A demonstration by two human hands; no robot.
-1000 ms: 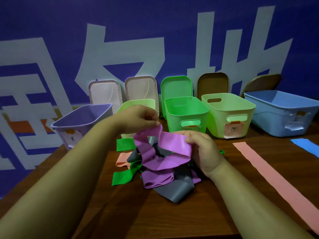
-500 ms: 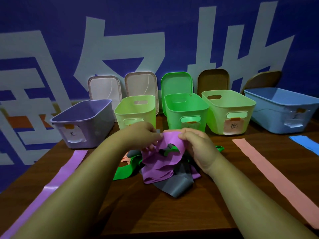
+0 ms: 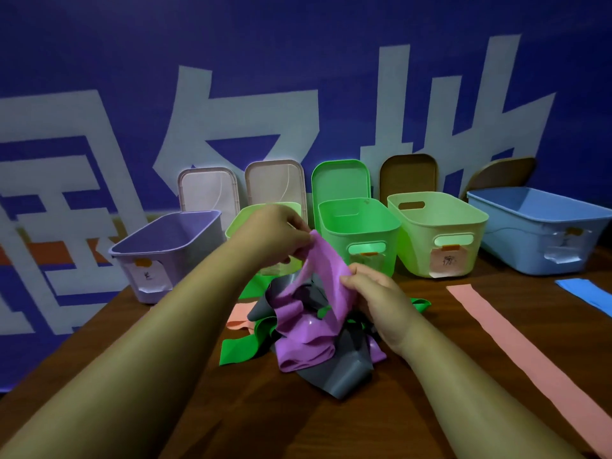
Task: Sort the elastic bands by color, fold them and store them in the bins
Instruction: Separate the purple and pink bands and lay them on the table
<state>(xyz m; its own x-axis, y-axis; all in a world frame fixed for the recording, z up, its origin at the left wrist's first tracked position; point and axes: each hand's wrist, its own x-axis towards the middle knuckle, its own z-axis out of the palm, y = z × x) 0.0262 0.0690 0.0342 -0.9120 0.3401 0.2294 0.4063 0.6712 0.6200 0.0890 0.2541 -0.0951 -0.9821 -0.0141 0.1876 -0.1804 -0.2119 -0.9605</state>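
A single head-worn wide-angle view looks forward and down (from close) across the table point(image 3: 265, 419).

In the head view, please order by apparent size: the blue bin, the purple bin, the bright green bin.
1. blue bin
2. purple bin
3. bright green bin
The frame edge cuts the blue bin.

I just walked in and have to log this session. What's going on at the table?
A person is sorting elastic bands. The left hand pinches the top end of a purple band and the right hand grips it lower down, holding it above a tangled pile of purple, gray, green and pink bands on the table. Five open bins stand in a row behind. A pink band and a blue band lie flat to the right.
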